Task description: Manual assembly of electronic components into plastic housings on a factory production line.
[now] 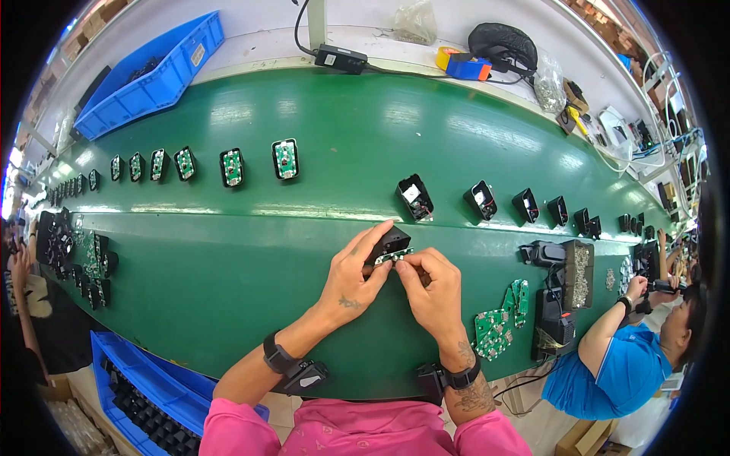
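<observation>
My left hand [356, 272] is wrapped round a small black plastic housing [392, 241] above the green table. A green circuit board [394, 257] sits tilted at the housing's near side. The fingers of my right hand [432, 286] pinch the board's right end; the exact grip is partly hidden by the fingertips. Just beyond my hands stands an open black housing [415, 197] with a white part and wires inside. On the table right of my right hand lies a loose pile of green circuit boards [494, 331].
Black housings with boards fitted [286, 159] run in a row at the far left; open housings [480, 201] continue to the right. A parts box [579, 273] and a black device [553, 323] stand at right, beside a co-worker in blue [620, 372]. Blue crates [152, 83] occupy the left.
</observation>
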### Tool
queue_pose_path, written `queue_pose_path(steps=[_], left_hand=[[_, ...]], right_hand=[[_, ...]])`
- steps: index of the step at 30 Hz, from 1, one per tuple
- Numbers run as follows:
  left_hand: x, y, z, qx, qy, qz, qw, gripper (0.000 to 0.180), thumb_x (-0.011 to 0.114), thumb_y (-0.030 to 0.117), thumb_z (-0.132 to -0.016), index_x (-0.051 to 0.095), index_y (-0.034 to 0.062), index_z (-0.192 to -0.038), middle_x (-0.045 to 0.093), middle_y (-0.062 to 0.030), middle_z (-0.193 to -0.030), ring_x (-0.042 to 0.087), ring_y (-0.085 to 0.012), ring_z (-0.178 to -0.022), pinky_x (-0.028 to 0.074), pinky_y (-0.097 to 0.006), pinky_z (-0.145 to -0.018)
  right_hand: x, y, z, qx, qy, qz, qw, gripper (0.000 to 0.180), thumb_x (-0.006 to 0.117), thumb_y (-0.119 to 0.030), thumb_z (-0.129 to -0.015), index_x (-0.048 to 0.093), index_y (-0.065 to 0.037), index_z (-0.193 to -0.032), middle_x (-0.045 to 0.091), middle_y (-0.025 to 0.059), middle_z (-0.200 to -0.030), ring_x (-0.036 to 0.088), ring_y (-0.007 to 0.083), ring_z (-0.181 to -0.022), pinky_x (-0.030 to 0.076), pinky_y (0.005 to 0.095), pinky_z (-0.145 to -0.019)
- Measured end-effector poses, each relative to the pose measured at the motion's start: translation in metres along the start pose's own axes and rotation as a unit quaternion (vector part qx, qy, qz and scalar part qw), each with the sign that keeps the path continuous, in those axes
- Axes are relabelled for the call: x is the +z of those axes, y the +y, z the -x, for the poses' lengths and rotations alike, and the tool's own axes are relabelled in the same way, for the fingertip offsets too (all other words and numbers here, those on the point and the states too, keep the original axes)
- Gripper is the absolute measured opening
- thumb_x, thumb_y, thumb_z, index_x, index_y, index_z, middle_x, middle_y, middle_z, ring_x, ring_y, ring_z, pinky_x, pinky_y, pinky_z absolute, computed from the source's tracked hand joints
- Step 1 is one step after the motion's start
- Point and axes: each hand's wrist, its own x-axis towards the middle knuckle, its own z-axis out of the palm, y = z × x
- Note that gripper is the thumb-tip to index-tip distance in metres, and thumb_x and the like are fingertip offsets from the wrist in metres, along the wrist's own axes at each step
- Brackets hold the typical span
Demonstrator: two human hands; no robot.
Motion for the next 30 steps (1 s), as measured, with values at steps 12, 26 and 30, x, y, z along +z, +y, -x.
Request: queue_pose_path(steps=[12,26,30], left_hand=[[0.002,0.001,0.001,-0.002,0.019,0.003,1.0,0.056,0.06,-0.008,-0.087,0.048,0.0038,-0.14,0.057,-0.0107,-0.124,0.064,-0.0158,-0.1,0.058,-0.027,-0.079],[-0.002,0.003,-0.003,0.062,-0.045,-0.092,0.993,0.057,0.061,-0.008,-0.083,0.054,0.0104,-0.137,0.063,-0.0166,-0.12,0.067,-0.0239,-0.099,0.056,-0.033,-0.078],[-0.002,0.004,-0.003,0.124,-0.039,-0.135,0.982,0.058,0.062,-0.007,-0.082,0.054,0.011,-0.136,0.063,-0.0194,-0.118,0.066,-0.0331,-0.098,0.054,-0.037,-0.082]], right_hand=[[-0.001,0.004,0.0,-0.076,0.007,0.072,0.994,0.003,0.063,-0.002,-0.087,0.063,0.001,-0.088,0.061,0.0155,-0.077,0.06,0.0329,-0.063,0.048,0.0396,-0.056],[-0.01,0.006,-0.001,-0.044,-0.052,0.092,0.993,0.006,0.064,-0.002,-0.084,0.062,0.002,-0.087,0.061,0.0165,-0.079,0.06,0.0351,-0.07,0.047,0.0404,-0.063],[-0.016,0.009,-0.003,-0.064,-0.084,0.075,0.992,0.007,0.063,-0.001,-0.085,0.062,0.003,-0.09,0.062,0.0173,-0.084,0.061,0.0374,-0.076,0.049,0.0412,-0.068]])
